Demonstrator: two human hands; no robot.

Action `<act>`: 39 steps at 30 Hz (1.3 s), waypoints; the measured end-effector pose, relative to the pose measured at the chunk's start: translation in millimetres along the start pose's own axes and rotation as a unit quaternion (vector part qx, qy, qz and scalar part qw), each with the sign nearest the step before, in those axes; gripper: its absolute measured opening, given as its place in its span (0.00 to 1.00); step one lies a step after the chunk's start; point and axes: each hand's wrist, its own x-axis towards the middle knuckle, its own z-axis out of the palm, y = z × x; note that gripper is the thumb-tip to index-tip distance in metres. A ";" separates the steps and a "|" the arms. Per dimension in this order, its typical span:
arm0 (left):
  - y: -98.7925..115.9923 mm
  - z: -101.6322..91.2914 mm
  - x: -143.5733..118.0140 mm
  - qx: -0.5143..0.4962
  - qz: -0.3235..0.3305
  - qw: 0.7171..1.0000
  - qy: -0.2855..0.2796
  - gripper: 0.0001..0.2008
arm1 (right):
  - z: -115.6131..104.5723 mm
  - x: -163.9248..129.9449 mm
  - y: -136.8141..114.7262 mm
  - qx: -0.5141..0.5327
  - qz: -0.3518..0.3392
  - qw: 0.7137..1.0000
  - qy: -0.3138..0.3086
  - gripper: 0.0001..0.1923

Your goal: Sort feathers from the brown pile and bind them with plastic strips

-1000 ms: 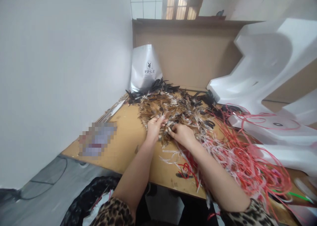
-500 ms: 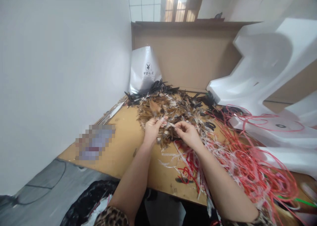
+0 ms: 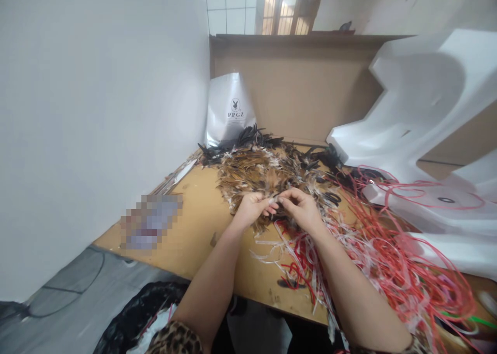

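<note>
My left hand (image 3: pixel 253 209) is closed in a pinch at the base of a small bunch of brown feathers (image 3: pixel 274 179), whose tips point away from me. My right hand (image 3: pixel 302 209) meets it from the right, thumb and forefinger pinched together at the same spot. What lies between those right fingertips is too small to make out. Both hands are just above the near part of a wide pile of brown feathers (image 3: pixel 248 168). Black feathers (image 3: pixel 252 136) lie along the far side of the pile. Black-handled scissors (image 3: pixel 331 198) rest right of my right hand.
Tangled red and white strings (image 3: pixel 373 261) cover the right of the wooden table (image 3: pixel 209 209). White moulded pieces (image 3: pixel 419 111) stand behind them. A silvery white bag (image 3: pixel 229 116) leans at the back by a cardboard panel (image 3: pixel 298 85). A black-lined bin (image 3: pixel 135 312) sits below the near edge.
My left hand has moved right, bringing the feather bunch to my right hand; the fingertips now meet. The white strip seen stretched between the hands no longer shows. The view has shifted slightly.
</note>
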 end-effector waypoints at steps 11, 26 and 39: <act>-0.1 0.4 -2.7 -0.078 -0.066 0.994 -0.024 0.15 | 3.6 -0.2 -7.4 -0.004 -0.048 0.994 0.098 0.08; -0.9 0.8 0.2 -0.249 -0.007 0.968 0.034 0.12 | 29.3 -7.2 -3.4 0.023 0.017 1.000 -0.002 0.11; -0.6 -7.5 3.0 -0.298 -0.033 0.950 0.084 0.11 | -49.8 -0.2 -26.2 0.058 0.022 0.929 -0.364 0.14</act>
